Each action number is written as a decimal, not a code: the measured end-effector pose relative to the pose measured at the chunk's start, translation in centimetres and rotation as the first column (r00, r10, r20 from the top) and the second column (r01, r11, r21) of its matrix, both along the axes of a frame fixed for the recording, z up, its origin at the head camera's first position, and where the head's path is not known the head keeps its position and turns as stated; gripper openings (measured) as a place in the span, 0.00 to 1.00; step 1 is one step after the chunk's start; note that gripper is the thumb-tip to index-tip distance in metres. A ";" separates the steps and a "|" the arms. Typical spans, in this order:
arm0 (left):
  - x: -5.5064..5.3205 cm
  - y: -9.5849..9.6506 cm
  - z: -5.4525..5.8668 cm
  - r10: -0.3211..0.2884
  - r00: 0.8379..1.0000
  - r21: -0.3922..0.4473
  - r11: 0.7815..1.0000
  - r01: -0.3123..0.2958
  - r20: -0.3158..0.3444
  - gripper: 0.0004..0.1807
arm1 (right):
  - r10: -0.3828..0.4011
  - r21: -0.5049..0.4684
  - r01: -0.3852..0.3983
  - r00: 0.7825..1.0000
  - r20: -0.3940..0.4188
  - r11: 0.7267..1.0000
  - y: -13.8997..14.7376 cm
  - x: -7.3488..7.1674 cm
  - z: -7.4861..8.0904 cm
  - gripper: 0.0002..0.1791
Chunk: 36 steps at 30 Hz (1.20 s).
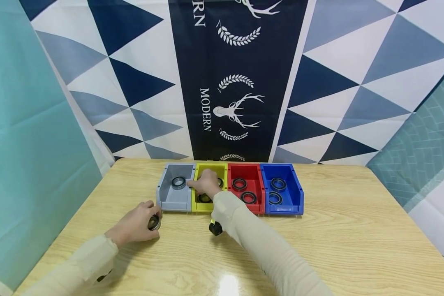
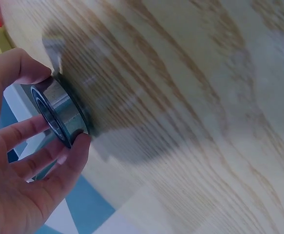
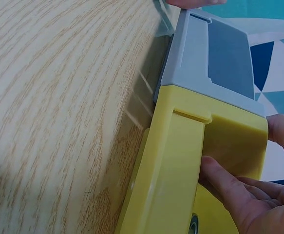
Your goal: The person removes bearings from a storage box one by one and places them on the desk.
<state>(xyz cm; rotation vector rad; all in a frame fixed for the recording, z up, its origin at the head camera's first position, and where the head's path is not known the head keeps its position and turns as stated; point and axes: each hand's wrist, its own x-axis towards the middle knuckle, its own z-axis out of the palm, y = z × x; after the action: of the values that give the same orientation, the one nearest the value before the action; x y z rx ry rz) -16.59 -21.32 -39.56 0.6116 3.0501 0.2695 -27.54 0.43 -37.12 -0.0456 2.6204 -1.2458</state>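
My left hand holds a bearing on edge between thumb and fingertips, close over the table beside the grey bin. The bearing has a shiny metal outer ring. My right hand reaches down into the yellow bin. In the right wrist view its thumb is inside that bin, while another finger reaches over the wall beside the grey bin. Whether those fingers grip anything I cannot tell. Bearings lie in the yellow bin, partly hidden by the hand. One bearing lies in the grey bin.
A red bin and a blue bin continue the row to the right, each with two bearings. The wooden table extends in front and to both sides. Patterned cloth hangs behind the bins.
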 end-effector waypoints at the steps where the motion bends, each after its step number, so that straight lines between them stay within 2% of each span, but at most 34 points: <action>1: 0.1 0.0 0.0 0.003 1.000 0.003 1.000 -0.003 0.006 0.18 | 0.001 0.000 -0.001 1.000 0.003 1.000 0.0 0.0 0.0 0.16; 8: 0.2 0.1 0.2 0.006 1.000 0.015 1.000 -0.006 0.024 0.18 | 0.001 -0.011 -0.001 1.000 0.005 1.000 0.0 0.0 -0.1 0.16; 27: 0.6 0.3 -0.1 -0.056 0.998 0.033 0.998 0.056 -0.020 0.19 | -0.005 -0.017 0.004 1.000 -0.015 1.000 0.1 0.1 -0.1 0.16; 36: 0.7 0.2 -0.1 -0.053 0.999 0.028 0.998 0.053 0.011 0.20 | -0.004 -0.027 0.004 1.000 -0.002 1.000 0.1 0.0 -0.2 0.16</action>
<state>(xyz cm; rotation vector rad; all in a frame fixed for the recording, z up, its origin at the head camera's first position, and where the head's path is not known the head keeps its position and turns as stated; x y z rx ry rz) -15.93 -21.09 -39.62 0.6884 3.0189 0.3131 -27.51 0.51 -37.27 -0.0464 2.6069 -1.2830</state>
